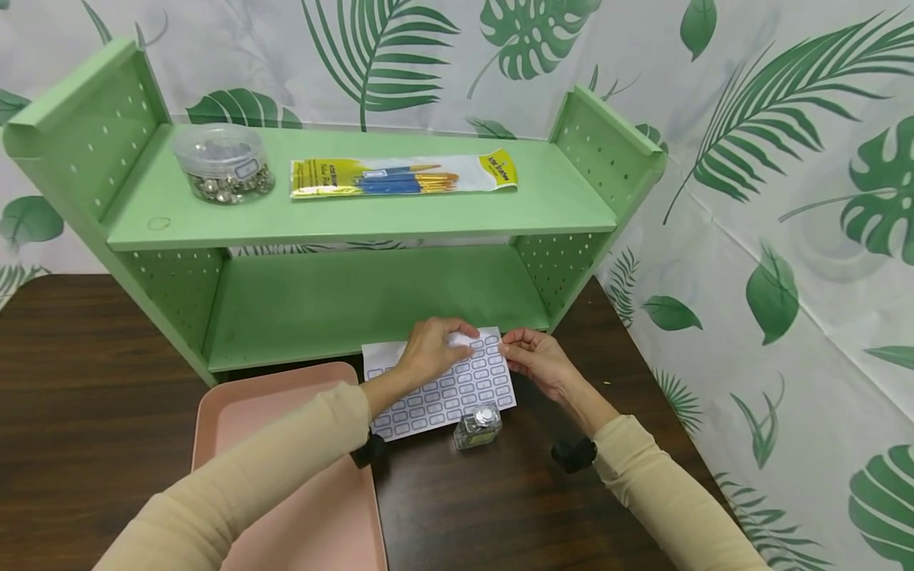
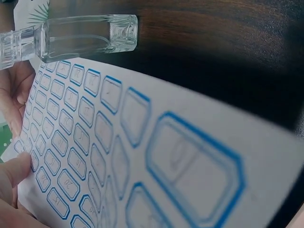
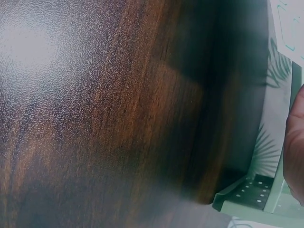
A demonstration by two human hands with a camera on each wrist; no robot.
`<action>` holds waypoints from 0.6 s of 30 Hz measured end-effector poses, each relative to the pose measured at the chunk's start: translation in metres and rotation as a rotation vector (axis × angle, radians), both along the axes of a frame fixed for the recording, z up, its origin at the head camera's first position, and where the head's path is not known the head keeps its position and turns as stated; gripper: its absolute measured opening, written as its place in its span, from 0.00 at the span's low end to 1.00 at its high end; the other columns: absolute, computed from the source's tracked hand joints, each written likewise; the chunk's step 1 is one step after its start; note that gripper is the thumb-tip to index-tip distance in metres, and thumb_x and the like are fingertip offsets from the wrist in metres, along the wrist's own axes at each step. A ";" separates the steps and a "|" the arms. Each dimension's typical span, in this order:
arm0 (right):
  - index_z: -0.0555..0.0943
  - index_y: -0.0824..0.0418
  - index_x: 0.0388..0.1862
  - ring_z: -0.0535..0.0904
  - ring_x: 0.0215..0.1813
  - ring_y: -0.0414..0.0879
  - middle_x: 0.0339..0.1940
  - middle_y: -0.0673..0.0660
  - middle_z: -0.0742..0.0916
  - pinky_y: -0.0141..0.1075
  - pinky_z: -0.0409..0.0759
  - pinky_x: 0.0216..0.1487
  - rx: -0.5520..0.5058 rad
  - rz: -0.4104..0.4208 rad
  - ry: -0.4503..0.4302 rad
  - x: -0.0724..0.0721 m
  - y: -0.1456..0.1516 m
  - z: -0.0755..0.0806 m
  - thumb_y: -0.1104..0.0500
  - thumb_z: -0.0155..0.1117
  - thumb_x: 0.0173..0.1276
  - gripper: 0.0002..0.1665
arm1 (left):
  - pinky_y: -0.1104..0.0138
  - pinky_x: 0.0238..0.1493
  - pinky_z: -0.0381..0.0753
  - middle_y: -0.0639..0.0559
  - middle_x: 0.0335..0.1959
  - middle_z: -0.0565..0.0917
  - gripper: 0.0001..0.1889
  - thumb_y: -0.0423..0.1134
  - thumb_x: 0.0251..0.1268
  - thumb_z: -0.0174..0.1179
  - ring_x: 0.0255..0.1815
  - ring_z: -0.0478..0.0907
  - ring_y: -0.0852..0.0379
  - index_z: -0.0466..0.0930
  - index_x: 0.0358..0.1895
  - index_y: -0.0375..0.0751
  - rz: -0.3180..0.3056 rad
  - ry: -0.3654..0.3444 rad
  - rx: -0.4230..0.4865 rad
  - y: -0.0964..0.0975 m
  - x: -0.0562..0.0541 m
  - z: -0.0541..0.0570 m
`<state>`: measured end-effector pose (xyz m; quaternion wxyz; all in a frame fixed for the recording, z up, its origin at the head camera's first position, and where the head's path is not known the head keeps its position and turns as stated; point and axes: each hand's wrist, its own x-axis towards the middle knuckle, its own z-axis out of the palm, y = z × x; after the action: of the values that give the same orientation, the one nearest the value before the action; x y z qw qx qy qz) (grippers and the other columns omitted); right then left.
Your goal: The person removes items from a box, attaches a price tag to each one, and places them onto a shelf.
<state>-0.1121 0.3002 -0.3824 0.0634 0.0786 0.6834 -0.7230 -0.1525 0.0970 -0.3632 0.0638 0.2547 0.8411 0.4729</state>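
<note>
A white sheet of blue-framed stickers [image 1: 433, 402] is held up off the table in front of the shelf. My left hand [image 1: 430, 349] grips its upper edge, the thumb [image 2: 19, 167] lying across the printed face. At the sheet's upper right edge, my right hand [image 1: 537, 361] pinches with thumb and forefinger at a corner sticker. In the right wrist view only part of that hand [image 3: 295, 147] shows, at the right border. A clear glass bottle [image 1: 477, 428] with a transparent cap stands on the table just in front of the sheet, nearest the sheet's lower right.
A green two-tier shelf [image 1: 371, 222] stands behind my hands. On its top tier are a clear jar of small metal pieces [image 1: 224, 165] and a packet of paintbrushes [image 1: 403, 176]. A pink tray [image 1: 300, 515] lies under my left forearm. A leaf-patterned wall covering [image 1: 721, 317] borders the right side.
</note>
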 end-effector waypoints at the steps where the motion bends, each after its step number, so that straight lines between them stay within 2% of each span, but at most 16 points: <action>1: 0.75 0.58 0.32 0.78 0.30 0.36 0.26 0.46 0.82 0.27 0.78 0.33 -0.001 -0.003 0.001 0.000 0.000 0.000 0.74 0.53 0.66 0.12 | 0.60 0.49 0.74 0.48 0.49 0.84 0.13 0.34 0.51 0.68 0.24 0.68 0.59 0.85 0.43 0.45 0.001 0.005 -0.001 0.000 0.000 0.000; 3: 0.75 0.58 0.32 0.78 0.30 0.35 0.26 0.46 0.82 0.27 0.78 0.33 -0.001 0.001 0.005 0.000 0.000 -0.001 0.74 0.52 0.66 0.12 | 0.59 0.50 0.73 0.49 0.49 0.84 0.15 0.34 0.51 0.68 0.26 0.70 0.58 0.84 0.45 0.46 0.004 0.018 -0.010 0.000 0.001 0.001; 7: 0.74 0.57 0.32 0.78 0.30 0.35 0.26 0.46 0.82 0.27 0.78 0.34 -0.001 0.005 0.006 0.000 -0.001 -0.002 0.74 0.53 0.66 0.12 | 0.56 0.52 0.68 0.50 0.50 0.84 0.17 0.34 0.51 0.68 0.37 0.78 0.53 0.84 0.47 0.49 0.014 0.039 -0.037 0.001 0.002 0.002; 9: 0.74 0.57 0.32 0.78 0.31 0.35 0.26 0.46 0.82 0.27 0.78 0.34 -0.002 0.005 0.003 0.000 -0.001 -0.002 0.74 0.53 0.66 0.12 | 0.55 0.52 0.66 0.51 0.50 0.84 0.17 0.34 0.51 0.68 0.44 0.79 0.51 0.84 0.47 0.50 0.019 0.036 -0.048 0.001 0.002 0.003; 12: 0.74 0.57 0.32 0.79 0.31 0.36 0.26 0.46 0.82 0.27 0.79 0.34 -0.007 0.011 0.001 0.001 -0.002 -0.002 0.74 0.53 0.66 0.13 | 0.53 0.53 0.64 0.51 0.50 0.84 0.16 0.34 0.51 0.67 0.49 0.79 0.49 0.85 0.46 0.51 0.024 0.011 -0.060 0.002 0.002 0.003; 18: 0.74 0.57 0.32 0.79 0.31 0.36 0.27 0.47 0.82 0.28 0.79 0.35 0.004 0.027 -0.001 0.001 -0.003 -0.001 0.73 0.54 0.66 0.11 | 0.53 0.53 0.63 0.51 0.49 0.84 0.14 0.33 0.52 0.67 0.37 0.77 0.53 0.85 0.44 0.51 0.023 -0.010 -0.086 0.002 0.002 0.004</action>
<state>-0.1109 0.2971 -0.3830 0.0732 0.0701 0.6860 -0.7205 -0.1508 0.0990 -0.3595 0.0734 0.2398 0.8631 0.4383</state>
